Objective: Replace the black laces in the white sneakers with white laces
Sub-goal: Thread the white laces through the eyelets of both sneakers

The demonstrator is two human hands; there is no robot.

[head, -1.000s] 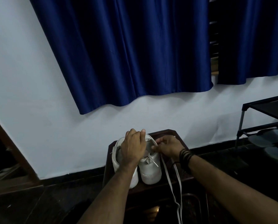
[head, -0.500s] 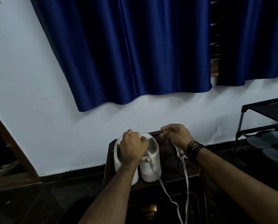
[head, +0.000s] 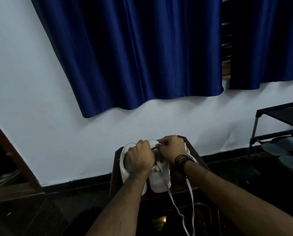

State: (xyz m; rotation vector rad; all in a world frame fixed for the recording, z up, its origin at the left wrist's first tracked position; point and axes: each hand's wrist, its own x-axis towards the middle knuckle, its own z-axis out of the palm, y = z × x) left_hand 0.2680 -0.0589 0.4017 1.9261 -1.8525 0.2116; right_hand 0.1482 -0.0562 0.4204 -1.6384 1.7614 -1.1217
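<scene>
Lower centre of frame: left hand (head: 139, 159) grips the collar of the white sneakers (head: 160, 179) on the worktop (head: 196, 157), right hand (head: 172, 149) fingers pinch the white lace (head: 190, 198) at the top eyelets, free ends trailing down toward the bottom edge, so right hand is nearer.

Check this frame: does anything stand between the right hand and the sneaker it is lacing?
Nothing visible does. The right hand is already at the top of the right-side sneaker, fingers curled at the white lace. The left hand grips the sneakers beside it, not in its way.
</scene>
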